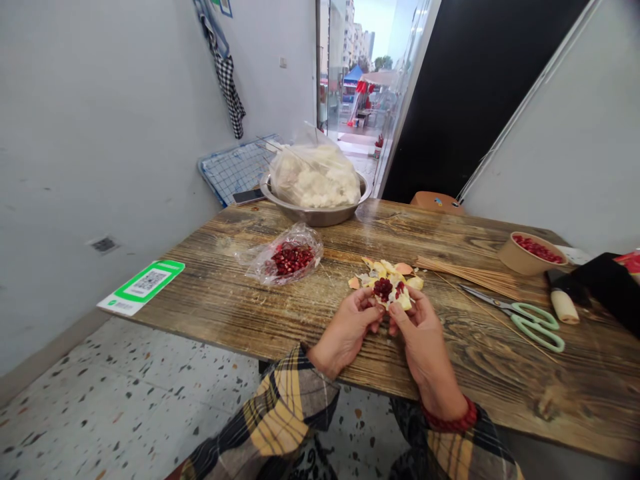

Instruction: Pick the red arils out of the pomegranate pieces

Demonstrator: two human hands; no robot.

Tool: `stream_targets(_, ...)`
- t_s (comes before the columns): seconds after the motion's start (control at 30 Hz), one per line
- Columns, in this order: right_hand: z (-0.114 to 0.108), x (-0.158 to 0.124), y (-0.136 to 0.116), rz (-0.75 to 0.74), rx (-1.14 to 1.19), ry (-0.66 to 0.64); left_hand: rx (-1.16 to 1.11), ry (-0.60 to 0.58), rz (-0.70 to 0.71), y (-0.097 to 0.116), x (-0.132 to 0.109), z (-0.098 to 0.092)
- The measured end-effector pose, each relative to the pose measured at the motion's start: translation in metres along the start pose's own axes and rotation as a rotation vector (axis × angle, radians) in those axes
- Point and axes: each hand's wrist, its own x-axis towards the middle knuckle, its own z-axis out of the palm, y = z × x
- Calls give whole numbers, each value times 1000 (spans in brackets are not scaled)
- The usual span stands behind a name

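Observation:
Both my hands hold a broken piece of pomegranate (393, 293) over the wooden table (240, 300), near its front edge. My left hand (347, 327) pinches its left side and my right hand (423, 333) grips its right side. Dark red seeds and pale pith show between my fingers. Just behind the fruit lies a small heap of yellow and orange peel scraps (387, 270). A clear plastic bag of loose red seeds (287, 257) rests to the left.
A steel bowl (315, 213) holding a bag of white lumps stands at the back. At right are a paper cup of seeds (530, 253), bamboo skewers (465, 272), green-handled scissors (530, 320) and a dark object (600, 287). A QR-code card (143, 287) lies at the left edge.

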Motion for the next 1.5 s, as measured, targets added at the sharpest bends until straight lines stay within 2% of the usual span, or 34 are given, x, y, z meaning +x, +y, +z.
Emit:
stream_targets(0.2,-4,0,-1,82,96,1,-60,64,-48,11,-1,-4)
stream_targets(0.53,-4,-1,-1,-10,-31,-18,96,101,69,18,-2,-6)
stream_targets(0.8,-3,-2,0,-9,-34,-60,153,72,26,17,-2,-7)
stream_targets(1.2,-3,-1,-4,21,-68,-21,30,62,15,18,-2,-6)
stream_targets(1.5,-4,0,-3,45,9,-14,-25,30,12,19,-2,-9)
